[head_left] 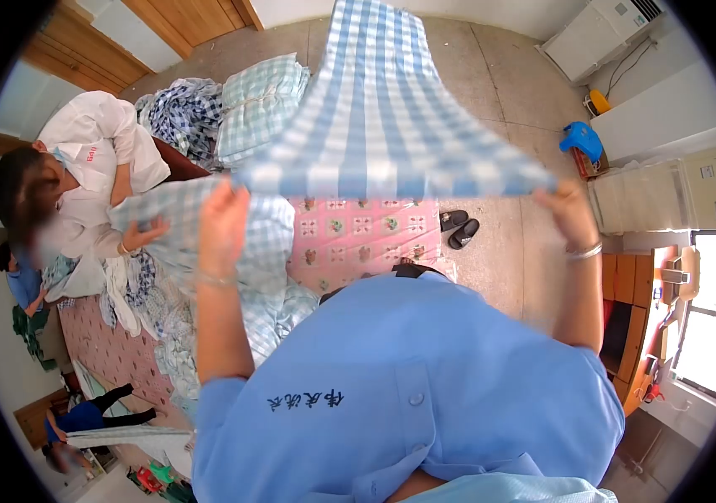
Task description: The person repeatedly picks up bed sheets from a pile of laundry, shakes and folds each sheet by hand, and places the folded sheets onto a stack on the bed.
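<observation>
A blue-and-white checked sheet is stretched out in the air in front of me, its near edge pulled nearly straight between my hands. My left hand is closed on the left corner, and my right hand pinches the right corner. Motion blurs the sheet's lower part and both hands somewhat. Beyond them the sheet narrows upward, its far end out of view at the top. Beneath it lies a table covered in pink patterned cloth.
At the left a co-worker in a white shirt handles pale checked cloth. Behind are a folded checked stack and a dark checked heap. Black slippers lie on the floor; a blue stool stands right. Other people work farther left.
</observation>
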{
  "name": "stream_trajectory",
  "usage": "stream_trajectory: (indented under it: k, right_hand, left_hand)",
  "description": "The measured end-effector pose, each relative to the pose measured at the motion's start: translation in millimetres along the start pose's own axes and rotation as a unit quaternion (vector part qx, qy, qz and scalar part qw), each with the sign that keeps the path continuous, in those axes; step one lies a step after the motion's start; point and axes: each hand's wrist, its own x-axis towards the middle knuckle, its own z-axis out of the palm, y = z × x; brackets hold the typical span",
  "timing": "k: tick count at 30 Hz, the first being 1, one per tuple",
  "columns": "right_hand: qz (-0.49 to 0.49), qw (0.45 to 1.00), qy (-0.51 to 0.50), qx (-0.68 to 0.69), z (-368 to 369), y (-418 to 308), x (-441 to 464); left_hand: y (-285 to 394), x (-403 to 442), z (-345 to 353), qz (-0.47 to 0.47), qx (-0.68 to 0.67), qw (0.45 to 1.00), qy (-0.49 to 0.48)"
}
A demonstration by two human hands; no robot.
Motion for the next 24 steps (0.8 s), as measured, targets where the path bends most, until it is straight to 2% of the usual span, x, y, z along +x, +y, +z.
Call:
stream_trajectory:
  k: [2,4,6,8,10,12,14,15,16,18,19,21,22,24]
  right_hand:
    - [0.095,0.994,-0.05,0.013,25,57,2]
    - [0.15,0.984,-0.097,-0.009,50,93,13]
    - [0.179,0.98,-0.085,0.024,73,156,36]
    - [0.259,0.958,-0.106,-0.068,91,215,70]
    - [0.356,0.925,-0.106,-0.079,105,266,102]
    - [0.333,0.933,-0.134,-0.008,106,274,129]
    - [0.336,0.927,-0.161,0.038,88,274,167]
    - [0.309,0.936,-0.153,0.063,76,267,188]
    - [0.279,0.945,-0.144,0.087,59,235,212]
    - [0.156,0.982,-0.1,0.024,25,166,266]
    - [0.106,0.988,-0.103,0.046,3,134,293]
    - [0.013,0.999,-0.039,-0.024,-43,50,338]
    - [-0.019,0.999,0.001,0.051,-57,5,347]
    - [-0.096,0.993,0.046,0.04,-89,-64,357]
  left_hand:
    - [-47,-20,-7,-0.094,0.008,0.994,0.059]
    - [-100,-21,-22,-0.135,0.069,0.987,0.052]
    - [-160,-13,-56,-0.223,0.113,0.968,0.014]
    - [-225,1,-71,-0.39,0.091,0.911,0.102]
    - [-260,16,-70,-0.418,0.087,0.893,0.142]
    - [-273,42,-69,-0.446,0.08,0.873,0.182]
    - [-274,75,-73,-0.382,0.029,0.913,0.141]
    - [-266,98,-77,-0.379,0.007,0.916,0.135]
    - [-241,131,-71,-0.372,-0.015,0.919,0.128]
    - [-187,207,-43,-0.273,-0.057,0.953,0.121]
    - [-158,246,-37,-0.249,-0.039,0.963,0.093]
    - [-75,317,6,-0.14,-0.007,0.988,0.065]
    - [-37,345,20,-0.106,-0.019,0.993,0.047]
    - [32,378,45,-0.002,0.002,1.0,-0.026]
